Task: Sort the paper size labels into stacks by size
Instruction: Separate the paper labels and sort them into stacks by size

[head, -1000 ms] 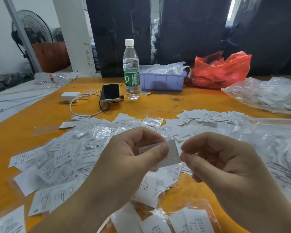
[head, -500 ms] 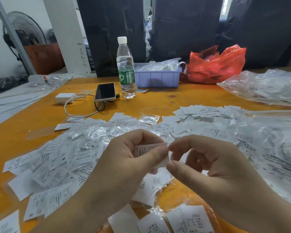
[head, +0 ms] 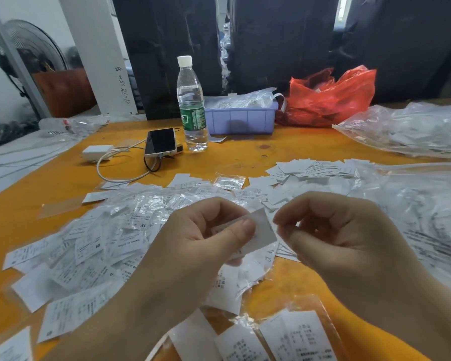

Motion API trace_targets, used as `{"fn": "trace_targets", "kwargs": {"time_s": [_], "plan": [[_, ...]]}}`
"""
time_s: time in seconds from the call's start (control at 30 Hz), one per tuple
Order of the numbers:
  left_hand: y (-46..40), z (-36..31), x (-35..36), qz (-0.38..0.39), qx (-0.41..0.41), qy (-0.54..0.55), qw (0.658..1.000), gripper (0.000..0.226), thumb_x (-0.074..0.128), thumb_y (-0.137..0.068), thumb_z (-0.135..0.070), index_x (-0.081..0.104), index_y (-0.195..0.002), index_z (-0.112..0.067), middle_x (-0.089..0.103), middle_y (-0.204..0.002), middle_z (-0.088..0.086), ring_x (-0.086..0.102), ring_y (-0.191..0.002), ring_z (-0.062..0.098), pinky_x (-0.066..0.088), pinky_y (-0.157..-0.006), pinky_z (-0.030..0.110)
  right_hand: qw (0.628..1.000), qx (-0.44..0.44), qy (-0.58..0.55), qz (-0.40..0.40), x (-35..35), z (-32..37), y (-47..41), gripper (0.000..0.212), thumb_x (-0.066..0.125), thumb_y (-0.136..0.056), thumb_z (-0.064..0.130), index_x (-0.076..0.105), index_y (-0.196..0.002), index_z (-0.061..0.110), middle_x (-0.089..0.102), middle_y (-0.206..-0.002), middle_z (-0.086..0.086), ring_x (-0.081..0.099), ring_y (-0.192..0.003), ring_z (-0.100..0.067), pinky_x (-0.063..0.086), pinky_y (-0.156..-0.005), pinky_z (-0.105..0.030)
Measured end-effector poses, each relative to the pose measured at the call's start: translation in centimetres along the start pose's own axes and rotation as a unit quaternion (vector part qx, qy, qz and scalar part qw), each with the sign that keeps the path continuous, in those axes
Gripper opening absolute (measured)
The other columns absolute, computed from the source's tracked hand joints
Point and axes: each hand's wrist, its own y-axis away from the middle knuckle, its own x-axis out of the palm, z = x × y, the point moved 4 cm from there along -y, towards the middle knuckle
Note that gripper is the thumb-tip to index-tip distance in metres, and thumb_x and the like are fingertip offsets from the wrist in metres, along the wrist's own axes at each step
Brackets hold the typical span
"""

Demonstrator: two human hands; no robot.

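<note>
Hands apart again: right hand (head: 349, 238) off label (head: 263, 227) (left hand (head: 206, 238) pinches).

The left hand (head: 193, 238) covers the near part of the held label (head: 264, 230), and its print is too blurred to read. Most print on the scattered labels (head: 94, 246) is too small to make out. Both forearms run off the bottom edge. The clear bags (head: 414, 128) are cut off at the right edge.
</note>
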Motion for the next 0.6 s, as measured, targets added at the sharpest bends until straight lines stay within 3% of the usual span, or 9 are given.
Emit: {"fn": "trace_targets", "kwargs": {"time_s": [0.2, 0.3, 0.37, 0.43, 0.53, 0.6], "plan": [[-0.2, -0.2, -0.7, -0.012, -0.007, -0.020, 1.000, 0.012, 0.068, -0.073, -0.037, 0.074, -0.080, -0.030, 0.072, -0.076, -0.005, 0.065, -0.069, 0.007, 0.056, -0.063, 0.023, 0.999, -0.015, 0.016, -0.033, -1.0, 0.4, -0.6, 0.014, 0.067, -0.079, 0.017, 0.071, -0.077, 0.031, 0.064, -0.060, 0.008, 0.056, -0.047, -0.014, 0.050, -0.049, -0.032], [-0.1, -0.3, -0.8, -0.017, -0.013, -0.009, 1.000, 0.011, 0.068, -0.072, -0.034, 0.074, -0.080, -0.029, 0.072, -0.077, -0.005, 0.065, -0.069, 0.006, 0.055, -0.060, 0.023, 1.000, 0.008, 0.010, 0.016, -0.4, 0.3, -0.6, 0.006, 0.065, -0.077, 0.033, 0.070, -0.079, 0.031, 0.063, -0.058, 0.005, 0.056, -0.048, -0.013, 0.049, -0.050, -0.035], [-0.1, -0.3, -0.9, -0.026, -0.019, -0.017, 0.999, 0.010, 0.070, -0.072, -0.033, 0.074, -0.081, -0.031, 0.073, -0.079, -0.005, 0.067, -0.070, 0.006, 0.054, -0.058, 0.021, 0.998, 0.023, 0.001, 0.058, 0.1, 0.1, -0.3, 0.012, 0.064, -0.077, 0.041, 0.070, -0.080, 0.031, 0.060, -0.054, 0.001, 0.052, -0.047, -0.011, 0.045, -0.048, -0.032], [-0.1, 0.0, -1.4, -0.063, -0.013, -0.083, 0.995, 0.010, 0.074, -0.078, -0.034, 0.070, -0.086, -0.038, 0.072, -0.078, -0.010, 0.067, -0.070, 0.003, 0.052, -0.054, 0.017, 0.997, 0.021, 0.017, 0.068, 0.4, 0.0, -0.1, 0.013, 0.064, -0.076, 0.042, 0.070, -0.080, 0.032, 0.058, -0.052, 0.001, 0.048, -0.045, -0.006, 0.041, -0.047, -0.023], [-0.1, 0.2, -2.8, -0.133, -0.001, -0.264, 0.955, 0.014, 0.069, -0.083, -0.037, 0.061, -0.090, -0.046, 0.065, -0.080, -0.024, 0.063, -0.071, -0.005, 0.048, -0.046, 0.016, 0.997, 0.030, 0.050, 0.057, 0.3, -0.1, -0.2, 0.009, 0.063, -0.075, 0.037, 0.069, -0.081, 0.035, 0.060, -0.056, 0.008, 0.048, -0.045, -0.002, 0.040, -0.046, -0.016], [-0.4, 0.2, -3.3, -0.150, -0.008, -0.378, 0.914, 0.015, 0.066, -0.082, -0.043, 0.057, -0.095, -0.045, 0.061, -0.087, -0.027, 0.057, -0.082, -0.006, 0.045, -0.056, 0.015, 0.994, 0.046, 0.087, 0.055, 0.1, -0.7, -0.5, 0.011, 0.062, -0.076, 0.038, 0.067, -0.085, 0.039, 0.065, -0.073, 0.018, 0.057, -0.058, 0.000, 0.046, -0.057, -0.013]]}}
